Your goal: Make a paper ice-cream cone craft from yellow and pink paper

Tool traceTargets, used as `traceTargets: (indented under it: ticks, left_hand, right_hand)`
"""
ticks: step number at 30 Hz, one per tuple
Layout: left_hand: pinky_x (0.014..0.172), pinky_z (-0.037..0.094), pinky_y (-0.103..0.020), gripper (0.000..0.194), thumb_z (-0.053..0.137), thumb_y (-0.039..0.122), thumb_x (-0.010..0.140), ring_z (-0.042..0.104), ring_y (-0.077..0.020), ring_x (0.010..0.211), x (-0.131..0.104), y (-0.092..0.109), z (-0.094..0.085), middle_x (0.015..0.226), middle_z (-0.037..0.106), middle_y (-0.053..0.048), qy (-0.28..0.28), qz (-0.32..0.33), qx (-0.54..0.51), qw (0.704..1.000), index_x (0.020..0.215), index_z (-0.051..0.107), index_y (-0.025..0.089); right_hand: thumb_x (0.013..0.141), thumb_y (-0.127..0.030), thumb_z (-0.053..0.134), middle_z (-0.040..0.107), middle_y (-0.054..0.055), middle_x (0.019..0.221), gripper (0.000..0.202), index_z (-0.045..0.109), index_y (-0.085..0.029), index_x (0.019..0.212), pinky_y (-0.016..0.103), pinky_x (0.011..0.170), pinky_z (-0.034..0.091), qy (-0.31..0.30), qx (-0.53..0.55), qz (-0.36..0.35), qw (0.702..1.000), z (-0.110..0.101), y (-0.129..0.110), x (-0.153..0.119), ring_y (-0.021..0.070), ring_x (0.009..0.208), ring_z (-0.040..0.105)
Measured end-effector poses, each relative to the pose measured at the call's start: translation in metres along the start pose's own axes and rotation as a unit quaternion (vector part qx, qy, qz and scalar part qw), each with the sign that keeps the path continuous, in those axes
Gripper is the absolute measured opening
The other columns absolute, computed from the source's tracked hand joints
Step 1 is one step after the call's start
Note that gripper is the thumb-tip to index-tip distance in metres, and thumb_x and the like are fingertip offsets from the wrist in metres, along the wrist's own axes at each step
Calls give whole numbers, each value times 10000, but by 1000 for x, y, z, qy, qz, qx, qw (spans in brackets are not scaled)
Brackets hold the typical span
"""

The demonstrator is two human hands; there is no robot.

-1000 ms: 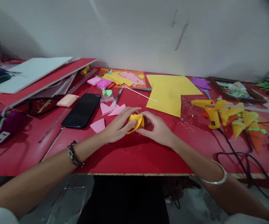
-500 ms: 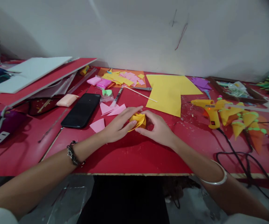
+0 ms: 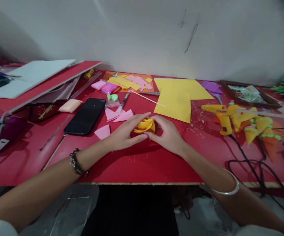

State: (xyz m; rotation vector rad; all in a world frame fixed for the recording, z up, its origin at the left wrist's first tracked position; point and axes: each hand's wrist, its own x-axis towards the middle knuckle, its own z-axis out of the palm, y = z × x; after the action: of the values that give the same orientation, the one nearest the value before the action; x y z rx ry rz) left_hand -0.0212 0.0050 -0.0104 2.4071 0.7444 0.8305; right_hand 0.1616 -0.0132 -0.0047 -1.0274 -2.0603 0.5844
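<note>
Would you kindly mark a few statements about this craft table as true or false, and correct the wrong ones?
1. The left hand and the right hand are around the curled yellow paper piece. True.
2. The yellow glue gun shows a lit indicator light. True.
3. The black phone lies to the right of the glue gun. False: it lies to its left.
4. The white bangle is worn on the left arm. False: it is on the right arm.

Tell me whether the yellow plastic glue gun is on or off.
Apparently on: the glue gun shows a glowing red light.
</note>
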Motion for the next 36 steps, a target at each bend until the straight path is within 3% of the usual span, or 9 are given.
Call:
traceTargets:
  ticks: [5,13,22,36]
  left_hand:
    - [999,300,-355,544,456,313,825,354,-199,1204,0,-2,1,1350,343,-91,-1,-21,2,1000,1313,246,196]
    - [946,351,-335,471,438,275,833,429,-190,1124,1,0,0,1266,435,-101,9,-23,18,1000,1273,306,173]
    - [899,379,-341,426,424,280,831,470,-198,1063,-1,2,-3,1198,481,-91,57,-34,24,998,1239,344,190]
    - [920,355,-374,475,460,316,812,427,-222,1095,-1,0,0,1204,438,-121,26,16,-12,999,1239,310,172]
  right_hand:
    - [739,-204,536,540,45,943,247,465,-212,976,304,726,443,-14,-14,-1,1000,-1,-1,0,170,846,526]
    - [753,-194,513,523,40,959,282,457,-227,1028,289,675,472,-22,36,10,999,-1,-2,0,136,753,523]
    - [695,-269,625,503,60,1150,528,386,-243,1165,379,881,432,-69,136,35,988,-2,1,-3,196,1027,515]
    - [723,-252,582,549,42,986,324,445,-218,1014,326,770,472,-21,110,40,993,3,-3,-2,159,861,553]
